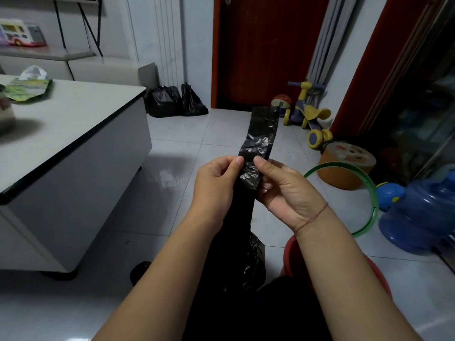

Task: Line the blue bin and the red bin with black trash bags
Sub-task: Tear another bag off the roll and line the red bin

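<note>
two hands up in front of the person, both pinching one folded black trash bag [258,143]. left hand [215,184] has its thumb and curled fingers on the strip's left edge. right hand [289,190] pinches the right edge. thumbs are about level and close together. the bag is a narrow flat strip, top end sticking up and away over the tiled floor [177,134], lower end hanging down between the forearms. red bin [290,254] is on the floor just under the right forearm, only part of its rim showing. crumpled black plastic [253,264] lies low between the arms, just left of the bin; can't tell what it sits in. white surface [73,114] to the left. blue water jug [423,217] and green hoop [373,193] to the right. red thread [312,217] on the right wrist.
</note>
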Demonstrator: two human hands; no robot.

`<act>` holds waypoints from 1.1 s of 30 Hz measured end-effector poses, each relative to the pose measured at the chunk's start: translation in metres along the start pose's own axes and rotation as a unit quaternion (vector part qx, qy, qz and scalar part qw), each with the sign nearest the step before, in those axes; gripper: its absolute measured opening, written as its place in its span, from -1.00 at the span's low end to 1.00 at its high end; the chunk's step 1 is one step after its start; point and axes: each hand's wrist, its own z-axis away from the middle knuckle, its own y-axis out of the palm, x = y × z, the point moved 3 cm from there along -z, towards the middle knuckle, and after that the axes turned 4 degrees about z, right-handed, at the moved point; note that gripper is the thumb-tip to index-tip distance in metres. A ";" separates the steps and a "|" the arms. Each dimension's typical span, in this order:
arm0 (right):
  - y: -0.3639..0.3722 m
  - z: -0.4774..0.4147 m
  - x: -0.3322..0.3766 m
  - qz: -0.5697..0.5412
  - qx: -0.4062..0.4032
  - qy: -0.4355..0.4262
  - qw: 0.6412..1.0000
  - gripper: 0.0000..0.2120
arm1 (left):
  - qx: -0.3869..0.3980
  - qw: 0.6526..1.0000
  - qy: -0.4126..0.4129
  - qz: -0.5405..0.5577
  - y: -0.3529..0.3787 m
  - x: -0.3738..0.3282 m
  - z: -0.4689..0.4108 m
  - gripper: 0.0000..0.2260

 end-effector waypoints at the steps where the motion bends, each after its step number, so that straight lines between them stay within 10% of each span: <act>1: 0.000 0.000 -0.001 -0.003 -0.004 -0.006 1.000 -0.75 | 0.003 1.000 0.000 0.004 0.000 0.000 0.000 -0.86; 16: -0.015 -0.002 0.000 0.017 -0.072 -0.010 0.997 -0.22 | -0.020 1.000 0.012 -0.005 0.002 -0.003 0.003 -0.90; 33: -0.011 0.001 0.004 0.016 -0.058 -0.016 0.998 -0.78 | 0.004 1.000 0.009 0.005 0.002 -0.004 0.005 -0.87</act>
